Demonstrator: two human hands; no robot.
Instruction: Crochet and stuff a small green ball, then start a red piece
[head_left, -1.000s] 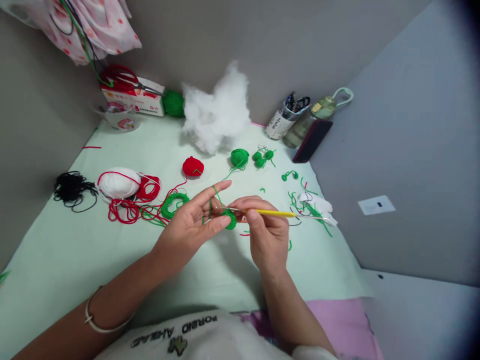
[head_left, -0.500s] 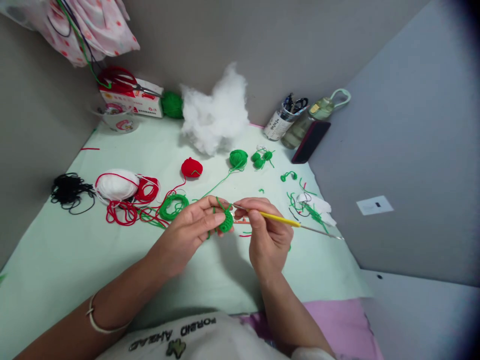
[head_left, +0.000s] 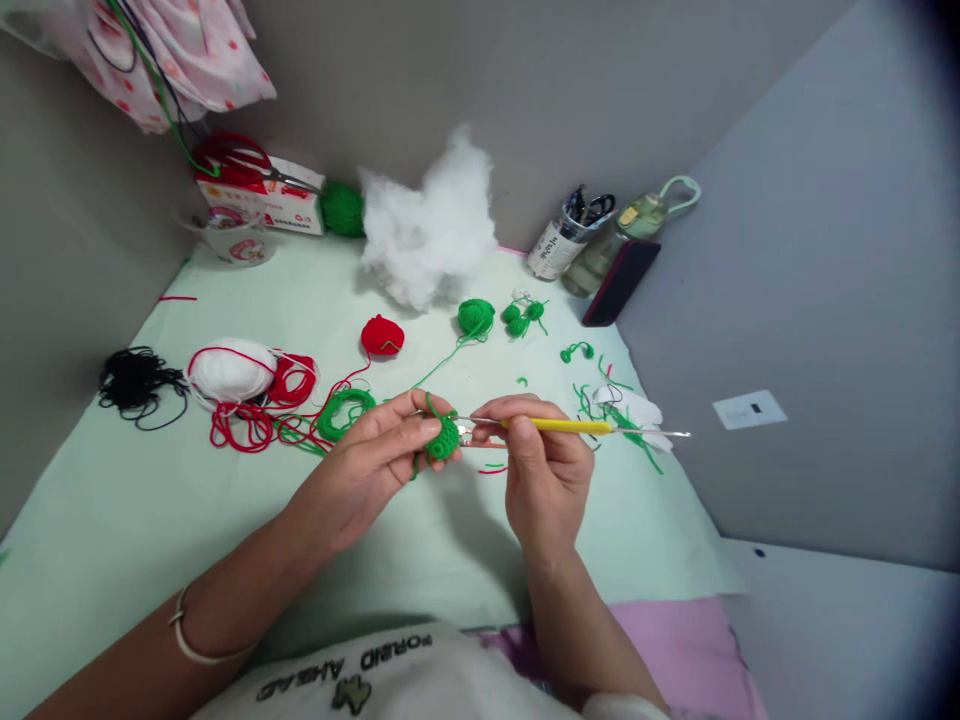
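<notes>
Between the thumb and fingers of my left hand (head_left: pixel 375 460) is a small green crochet piece (head_left: pixel 444 438), rounded in shape. My right hand (head_left: pixel 547 465) grips a crochet hook (head_left: pixel 570 426) by its yellow handle, nearly level. The hook's thin left end meets the top of the crochet piece; whether it is through a stitch I cannot tell. Green yarn runs over my left index finger. A strand leads up from near my left hand to a green yarn ball (head_left: pixel 476 317). Behind my hands an orange-edged item is mostly hidden.
Left of my hands lie a red ball (head_left: pixel 383 336), white yarn (head_left: pixel 232 370), black yarn (head_left: pixel 141 383) and a green coil (head_left: pixel 345 412). White stuffing (head_left: pixel 427 230) stands at the back. Rightward are small green pieces (head_left: pixel 523 316), yarn scraps (head_left: pixel 626 410), a pen cup (head_left: pixel 556 248), a bottle (head_left: pixel 600 262) and a phone (head_left: pixel 622 284).
The crochet hook has swung from a slant to nearly level, its right end rising. My right hand has shifted slightly right, and the crochet piece slightly left and turned.
</notes>
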